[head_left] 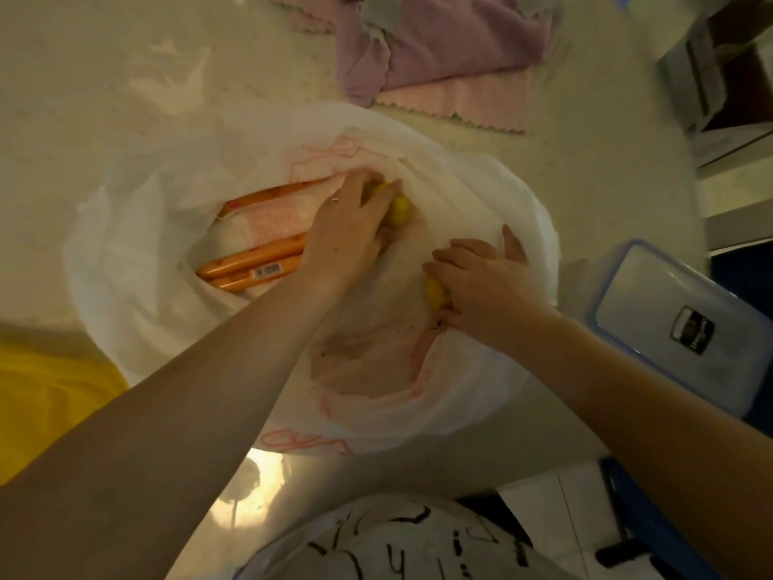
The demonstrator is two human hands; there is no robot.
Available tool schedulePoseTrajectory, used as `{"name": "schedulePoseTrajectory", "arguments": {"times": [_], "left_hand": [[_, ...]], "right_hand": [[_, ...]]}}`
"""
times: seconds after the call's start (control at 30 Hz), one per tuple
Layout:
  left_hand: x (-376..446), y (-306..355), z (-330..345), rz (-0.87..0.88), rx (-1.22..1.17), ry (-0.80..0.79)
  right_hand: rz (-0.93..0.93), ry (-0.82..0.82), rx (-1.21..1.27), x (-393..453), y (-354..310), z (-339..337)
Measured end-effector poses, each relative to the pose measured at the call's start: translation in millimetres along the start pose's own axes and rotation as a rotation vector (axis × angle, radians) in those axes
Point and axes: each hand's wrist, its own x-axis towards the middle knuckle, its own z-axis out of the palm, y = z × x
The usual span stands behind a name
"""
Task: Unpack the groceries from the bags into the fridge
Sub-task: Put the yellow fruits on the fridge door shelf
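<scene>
A white plastic grocery bag lies open on the pale table. Inside it at the left sits an orange and pink packet with a barcode. My left hand reaches into the bag and its fingers curl round a small yellow fruit. My right hand is at the bag's right side, its fingers curled over a second yellow fruit. A thinner pinkish inner bag lies under both hands.
A clear lidded plastic container with a blue rim stands to the right of the bag. Purple and pink cloths lie at the far side of the table. A yellow object sits at the left edge.
</scene>
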Motion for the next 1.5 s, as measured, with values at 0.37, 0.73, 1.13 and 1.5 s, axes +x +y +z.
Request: {"name": "schedulePoseTrajectory", "arguments": {"times": [0.37, 0.73, 1.13, 1.5], "left_hand": [[-8, 3, 2, -0.047, -0.021, 0.061], [-52, 5, -54, -0.127, -0.168, 0.29], [-236, 45, -152, -0.629, -0.024, 0.778], [-468, 114, -168, -1.047, 0.239, 1.015]], "right_hand": [[-0.01, 0.034, 0.033, 3, -2, -9], [-0.034, 0.436, 0.487, -3, -28, -44], [-0.598, 0.417, 0.675, -34, -137, -116], [-1.148, 0.231, 0.571, -119, -319, -81]]}}
